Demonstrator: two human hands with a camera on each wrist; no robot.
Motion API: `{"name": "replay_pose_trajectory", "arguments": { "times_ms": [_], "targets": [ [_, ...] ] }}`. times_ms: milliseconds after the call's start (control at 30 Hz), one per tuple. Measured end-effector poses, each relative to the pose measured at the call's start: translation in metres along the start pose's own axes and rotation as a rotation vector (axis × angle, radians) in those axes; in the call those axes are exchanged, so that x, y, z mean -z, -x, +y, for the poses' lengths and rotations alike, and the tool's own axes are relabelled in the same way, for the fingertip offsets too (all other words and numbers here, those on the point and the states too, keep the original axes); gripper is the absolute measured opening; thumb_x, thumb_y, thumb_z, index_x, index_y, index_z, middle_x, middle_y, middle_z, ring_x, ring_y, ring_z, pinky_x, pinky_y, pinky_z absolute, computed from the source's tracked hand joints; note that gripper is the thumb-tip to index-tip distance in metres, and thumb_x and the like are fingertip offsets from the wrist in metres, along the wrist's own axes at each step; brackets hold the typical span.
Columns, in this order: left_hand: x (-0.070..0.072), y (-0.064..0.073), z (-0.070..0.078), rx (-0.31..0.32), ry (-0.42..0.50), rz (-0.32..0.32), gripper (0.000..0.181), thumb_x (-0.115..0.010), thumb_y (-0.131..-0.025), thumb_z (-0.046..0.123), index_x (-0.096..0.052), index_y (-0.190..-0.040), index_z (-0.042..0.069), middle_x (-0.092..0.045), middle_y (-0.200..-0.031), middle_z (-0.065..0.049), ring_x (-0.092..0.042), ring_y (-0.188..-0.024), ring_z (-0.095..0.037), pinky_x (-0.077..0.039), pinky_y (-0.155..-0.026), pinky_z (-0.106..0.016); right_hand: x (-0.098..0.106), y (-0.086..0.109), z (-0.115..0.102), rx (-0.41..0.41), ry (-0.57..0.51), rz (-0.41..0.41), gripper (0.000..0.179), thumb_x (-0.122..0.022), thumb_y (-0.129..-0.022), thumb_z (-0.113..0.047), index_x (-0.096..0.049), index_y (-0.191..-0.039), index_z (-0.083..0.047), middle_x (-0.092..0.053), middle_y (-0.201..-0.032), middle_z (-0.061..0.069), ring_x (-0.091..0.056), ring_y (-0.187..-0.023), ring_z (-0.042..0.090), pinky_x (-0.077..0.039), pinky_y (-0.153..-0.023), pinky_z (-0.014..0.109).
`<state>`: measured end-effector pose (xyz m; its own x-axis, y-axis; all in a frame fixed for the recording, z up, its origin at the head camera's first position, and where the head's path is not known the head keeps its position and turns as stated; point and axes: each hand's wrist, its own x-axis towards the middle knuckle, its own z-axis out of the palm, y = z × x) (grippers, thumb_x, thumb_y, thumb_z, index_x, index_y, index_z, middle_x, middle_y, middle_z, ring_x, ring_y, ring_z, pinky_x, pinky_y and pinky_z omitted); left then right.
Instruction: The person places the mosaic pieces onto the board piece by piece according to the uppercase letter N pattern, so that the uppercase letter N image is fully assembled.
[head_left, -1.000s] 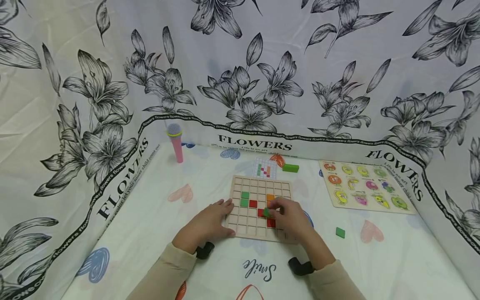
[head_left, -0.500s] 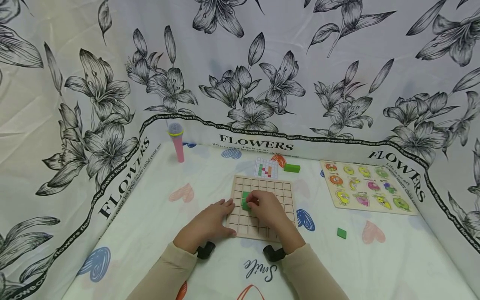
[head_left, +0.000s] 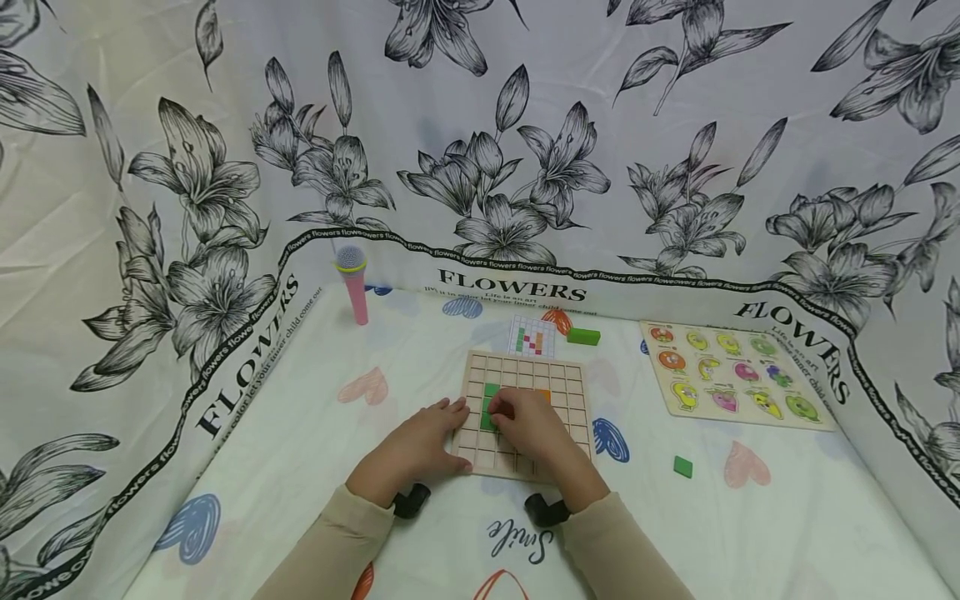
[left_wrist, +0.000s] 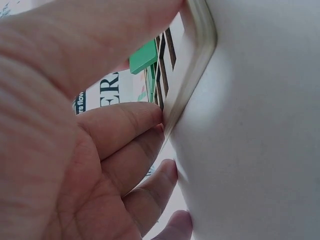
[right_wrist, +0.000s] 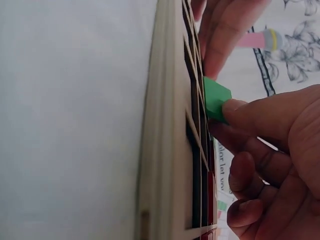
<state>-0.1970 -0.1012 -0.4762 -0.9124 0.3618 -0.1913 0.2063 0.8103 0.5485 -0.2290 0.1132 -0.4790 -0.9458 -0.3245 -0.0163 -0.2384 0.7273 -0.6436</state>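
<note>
A wooden grid board (head_left: pixel 566 375) lies flat in the head view, with coloured square tiles in some cells. My right hand (head_left: pixel 528 425) pinches a green tile (right_wrist: pixel 216 98) between thumb and finger, tilted at the grid in the right wrist view. In the head view this tile (head_left: pixel 487 419) sits just below the green tile (head_left: pixel 491 390) in the left part of the grid. An orange tile (head_left: pixel 544 396) shows past the knuckles; red tiles (right_wrist: pixel 212 195) show in the right wrist view. My left hand (head_left: pixel 416 442) rests with its fingers (left_wrist: pixel 142 117) against the board's left edge.
Behind the board lie a printed pattern card (head_left: pixel 532 336) and a green block (head_left: pixel 583 337). A loose green tile (head_left: pixel 682 467) is at the right, below a fruit picture board (head_left: pixel 738 371). A pink toy microphone (head_left: pixel 355 287) stands at the back left.
My right hand has moved left across the board with the green tile, then slightly down toward the cell under the upper green tiles. The left hand stays at the board's edge.
</note>
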Motion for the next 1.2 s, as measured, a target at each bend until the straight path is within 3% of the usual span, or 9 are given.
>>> {"name": "replay_pose_trajectory", "arguments": {
  "times_ms": [533,733,867,1000,1200],
  "targets": [
    [0.002,0.002,0.001,-0.017,-0.009,0.009,0.091,-0.095,-0.085,0.034,-0.054,-0.162,0.009,-0.043,-0.174,-0.004,-0.035,-0.164,-0.039,-0.037,-0.128,-0.064,-0.004,0.001,-0.002,-0.008,0.084,0.006,0.005,-0.078,-0.102,-0.014,-0.082,-0.104,-0.013,-0.07,-0.102,-0.002,-0.061,-0.093,0.016,-0.06,-0.094,0.039],
    [0.003,0.003,0.002,-0.016,-0.006,0.006,0.091,-0.095,-0.085,0.034,-0.054,-0.162,0.009,-0.043,-0.174,-0.003,-0.034,-0.164,-0.039,-0.037,-0.128,-0.064,0.0,0.0,0.0,-0.013,0.052,0.002,0.005,-0.078,-0.103,-0.019,-0.082,-0.104,-0.016,-0.069,-0.102,-0.005,-0.061,-0.092,0.016,-0.058,-0.091,0.038],
    [0.002,0.002,0.003,-0.011,-0.006,-0.001,0.09,-0.094,-0.086,0.033,-0.053,-0.163,0.011,-0.041,-0.175,-0.002,-0.033,-0.165,-0.037,-0.035,-0.13,-0.063,0.022,0.003,0.005,-0.045,-0.008,0.05,0.007,-0.078,-0.102,-0.023,-0.083,-0.105,-0.019,-0.07,-0.104,-0.006,-0.059,-0.092,0.018,-0.055,-0.083,0.035],
    [0.001,0.001,0.004,-0.006,-0.009,0.0,0.089,-0.094,-0.087,0.032,-0.052,-0.163,0.011,-0.041,-0.175,-0.001,-0.032,-0.166,-0.035,-0.034,-0.131,-0.062,0.056,0.012,0.019,-0.089,-0.033,0.111,0.013,-0.078,-0.102,-0.021,-0.083,-0.112,-0.015,-0.072,-0.109,-0.001,-0.057,-0.093,0.022,-0.051,-0.078,0.033],
    [0.001,0.002,0.003,0.001,-0.008,0.006,0.089,-0.095,-0.086,0.031,-0.053,-0.162,0.011,-0.042,-0.175,-0.001,-0.032,-0.166,-0.035,-0.034,-0.131,-0.062,0.104,0.048,0.061,-0.222,0.019,0.094,0.03,-0.076,-0.103,-0.023,-0.076,-0.13,-0.01,-0.072,-0.122,0.009,-0.057,-0.1,0.025,-0.052,-0.078,0.033]
  ]
}}
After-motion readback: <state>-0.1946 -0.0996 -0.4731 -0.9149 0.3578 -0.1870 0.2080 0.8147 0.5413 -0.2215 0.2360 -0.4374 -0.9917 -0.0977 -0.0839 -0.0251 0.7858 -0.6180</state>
